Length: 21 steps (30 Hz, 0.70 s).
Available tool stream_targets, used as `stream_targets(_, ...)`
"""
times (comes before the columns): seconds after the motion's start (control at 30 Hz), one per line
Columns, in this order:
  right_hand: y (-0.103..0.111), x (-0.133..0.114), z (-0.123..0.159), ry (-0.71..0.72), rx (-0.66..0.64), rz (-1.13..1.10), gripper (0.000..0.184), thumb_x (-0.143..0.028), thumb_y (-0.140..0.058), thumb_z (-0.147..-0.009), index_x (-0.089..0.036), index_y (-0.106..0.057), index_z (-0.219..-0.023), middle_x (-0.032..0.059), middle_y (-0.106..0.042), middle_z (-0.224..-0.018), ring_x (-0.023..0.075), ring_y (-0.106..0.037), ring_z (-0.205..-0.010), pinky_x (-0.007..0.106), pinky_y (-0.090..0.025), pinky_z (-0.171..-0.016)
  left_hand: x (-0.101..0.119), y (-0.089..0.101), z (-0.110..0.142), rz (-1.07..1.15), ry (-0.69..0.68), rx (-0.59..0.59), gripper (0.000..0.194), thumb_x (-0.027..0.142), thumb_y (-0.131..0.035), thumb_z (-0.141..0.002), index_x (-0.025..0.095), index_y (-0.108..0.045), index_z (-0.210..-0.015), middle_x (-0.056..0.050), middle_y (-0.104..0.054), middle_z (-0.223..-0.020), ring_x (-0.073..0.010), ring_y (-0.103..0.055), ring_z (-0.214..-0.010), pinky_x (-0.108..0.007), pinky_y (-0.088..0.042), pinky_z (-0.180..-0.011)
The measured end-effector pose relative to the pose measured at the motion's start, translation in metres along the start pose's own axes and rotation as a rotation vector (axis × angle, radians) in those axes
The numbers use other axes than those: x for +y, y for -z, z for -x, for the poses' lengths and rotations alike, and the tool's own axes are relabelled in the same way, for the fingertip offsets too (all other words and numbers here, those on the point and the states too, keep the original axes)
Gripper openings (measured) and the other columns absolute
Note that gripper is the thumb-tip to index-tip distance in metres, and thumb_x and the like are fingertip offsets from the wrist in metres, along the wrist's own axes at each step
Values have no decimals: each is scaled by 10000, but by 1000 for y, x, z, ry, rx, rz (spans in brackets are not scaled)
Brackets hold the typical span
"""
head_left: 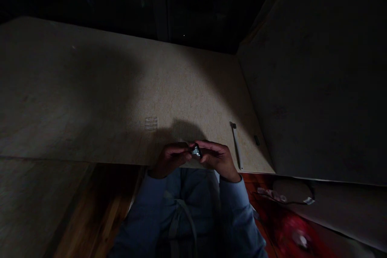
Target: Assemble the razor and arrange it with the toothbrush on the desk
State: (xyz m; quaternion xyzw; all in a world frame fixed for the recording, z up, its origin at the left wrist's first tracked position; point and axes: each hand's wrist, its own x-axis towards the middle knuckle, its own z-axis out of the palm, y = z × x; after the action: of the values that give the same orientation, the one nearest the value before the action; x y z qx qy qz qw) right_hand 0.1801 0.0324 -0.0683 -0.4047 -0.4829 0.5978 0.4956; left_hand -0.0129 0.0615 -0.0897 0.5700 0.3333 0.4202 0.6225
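A small dark object with a shiny silvery face (196,151) is held between my two hands, just above the front edge of the table. My right hand (221,158) grips its right side between thumb and fingers. From the other side my left hand (173,158) is closed in a pinch, its fingertips at the object's left edge. The dim light hides the object's exact kind and whether the left fingers hold a separate piece.
A toothbrush-like white stick with a dark head (237,146) lies right of my hands on the table (193,84). Beyond it is a small dark green piece (256,140). A clear, ridged rectangle (151,123) lies left. A wall (314,80) bounds the right side.
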Motion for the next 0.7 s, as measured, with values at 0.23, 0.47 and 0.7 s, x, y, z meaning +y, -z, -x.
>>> stream_targets(0.23,-9,1,2,37,2,-96,417,-428,-858,-753,-307,-769,-1142,38,-797,-1106,227,-744,-1044,368,-588,-945,-4,2,1,170,189,-19,532,625,-791,-709,104,-694,-662,5,-531,-553,-50,-366,-435,-205,-288,-424)
stream_targets(0.47,-6,-1,4,49,37,-26,448,-495,-824,-769,-263,-751,-1146,71,-789,-1110,252,-734,-1053,394,-585,-929,0,0,1,145,208,-41,528,614,-778,-728,105,-664,-644,15,-491,-571,-52,-372,-455,-208,-259,-435)
stream_targets(0.7,-8,-3,6,47,5,2,475,-529,-778,-805,-249,-709,-1181,86,-773,-1142,265,-711,-1105,421,-561,-970,-1,1,1,117,204,-70,544,642,-753,-739,111,-662,-655,24,-470,-552,-55,-350,-463,-210,-248,-443)
